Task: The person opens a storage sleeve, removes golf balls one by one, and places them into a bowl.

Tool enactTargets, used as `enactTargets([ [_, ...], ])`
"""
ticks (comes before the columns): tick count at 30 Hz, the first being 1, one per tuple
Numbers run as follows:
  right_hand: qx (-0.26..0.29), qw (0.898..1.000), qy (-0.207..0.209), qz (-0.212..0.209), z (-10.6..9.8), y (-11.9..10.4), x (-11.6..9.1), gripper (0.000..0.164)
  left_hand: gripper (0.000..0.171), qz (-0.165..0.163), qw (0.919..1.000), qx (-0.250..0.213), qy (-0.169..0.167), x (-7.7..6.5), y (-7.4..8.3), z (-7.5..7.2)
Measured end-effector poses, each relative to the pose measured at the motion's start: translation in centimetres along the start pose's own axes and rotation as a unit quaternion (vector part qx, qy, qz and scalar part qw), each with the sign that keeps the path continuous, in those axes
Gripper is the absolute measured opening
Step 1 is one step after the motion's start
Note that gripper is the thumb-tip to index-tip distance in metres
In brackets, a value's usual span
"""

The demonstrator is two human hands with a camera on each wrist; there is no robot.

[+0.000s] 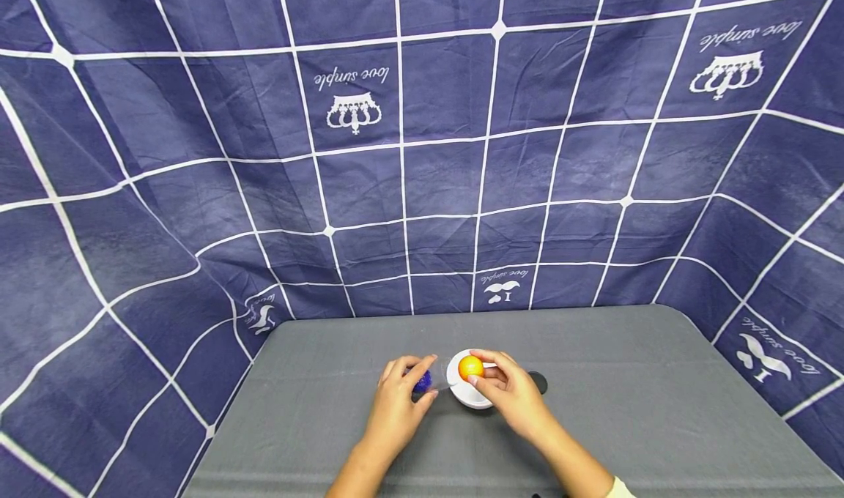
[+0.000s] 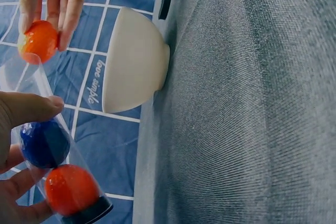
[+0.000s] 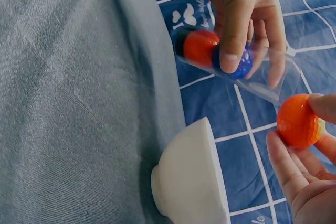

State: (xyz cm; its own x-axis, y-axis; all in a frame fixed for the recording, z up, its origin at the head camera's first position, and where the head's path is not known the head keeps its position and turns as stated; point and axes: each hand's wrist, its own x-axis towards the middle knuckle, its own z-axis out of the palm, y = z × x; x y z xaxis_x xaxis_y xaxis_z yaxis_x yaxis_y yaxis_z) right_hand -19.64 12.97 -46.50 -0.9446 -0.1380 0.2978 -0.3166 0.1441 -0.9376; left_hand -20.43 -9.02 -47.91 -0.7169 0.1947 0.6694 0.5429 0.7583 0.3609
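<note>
My left hand (image 1: 395,403) grips a clear tube (image 3: 270,87) tilted above the table. Inside it, a red-orange ball (image 2: 71,188) lies at the black-capped end, with a blue ball (image 2: 44,144) against it. Between thumb and fingertips, my right hand (image 1: 517,403) pinches an orange golf ball (image 3: 299,121), its dimples showing in the right wrist view. That ball is right at the tube's uncapped end; whether they touch I cannot tell. In the head view, the orange ball is seen over a white bowl (image 1: 476,399), which stands upright on the table.
A black disc (image 1: 538,382) lies on the grey-covered table (image 1: 330,366), right of the bowl and partly behind my right hand. Blue cloth (image 1: 442,183) with white lines hangs behind the table and along its sides.
</note>
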Motion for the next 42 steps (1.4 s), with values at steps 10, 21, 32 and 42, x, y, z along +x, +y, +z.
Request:
enactTargets([
  [10, -0.061, 0.998, 0.008, 0.024, -0.2, 0.9, 1.1, 0.042, 0.06, -0.042, 0.9986, -0.031, -0.007, -0.3, -0.4, 0.1],
  [21, -0.159, 0.987, 0.004, -0.037, 0.0, 2.2, 1.7, 0.043, 0.059, -0.071, 0.9964, -0.04, -0.024, -0.7, -0.9, 0.4],
  [32, -0.27, 0.954, -0.037, -0.127, 0.0, 3.4, 2.3, 0.038, 0.059, -0.096, 0.9916, -0.082, -0.031, -0.9, -1.4, 0.6],
  [42, -0.353, 0.922, -0.067, -0.142, 0.0, 3.6, 2.8, 0.037, 0.056, -0.111, 0.9889, -0.09, -0.041, -0.9, -1.6, 0.9],
])
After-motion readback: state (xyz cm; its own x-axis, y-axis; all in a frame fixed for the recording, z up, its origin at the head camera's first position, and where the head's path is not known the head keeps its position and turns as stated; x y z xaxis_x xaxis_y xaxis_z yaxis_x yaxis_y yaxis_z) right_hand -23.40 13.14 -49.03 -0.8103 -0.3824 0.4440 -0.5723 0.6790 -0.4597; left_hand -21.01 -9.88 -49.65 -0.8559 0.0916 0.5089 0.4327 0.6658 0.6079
